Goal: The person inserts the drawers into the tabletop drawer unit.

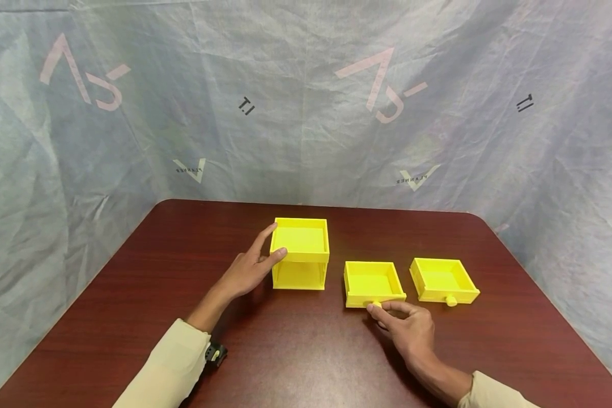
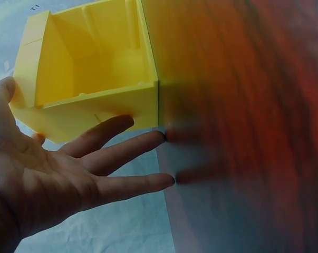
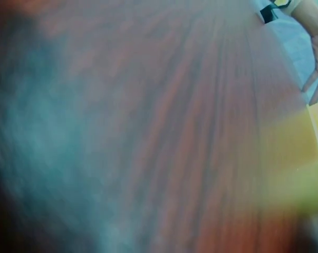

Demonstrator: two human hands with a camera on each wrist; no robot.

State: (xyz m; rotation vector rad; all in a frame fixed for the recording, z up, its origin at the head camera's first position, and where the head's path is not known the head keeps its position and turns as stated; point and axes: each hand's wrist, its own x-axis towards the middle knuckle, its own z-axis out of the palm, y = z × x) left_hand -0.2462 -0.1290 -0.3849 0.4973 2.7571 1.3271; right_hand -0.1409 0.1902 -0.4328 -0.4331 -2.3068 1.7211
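A yellow open-fronted cabinet, with a shallow recess on top, stands near the table's middle. My left hand rests against its left side, thumb on the upper front edge and index finger toward the back corner. In the left wrist view, the other fingers stretch out straight along the cabinet. To the right sits a yellow drawer; my right hand pinches its front knob between thumb and fingers. The right wrist view is mostly blurred tabletop and barely shows that hand.
A second yellow drawer with a round knob lies farther right on the dark red-brown table. Grey printed sheeting hangs behind and at both sides. A black watch-like band is at the left cuff.
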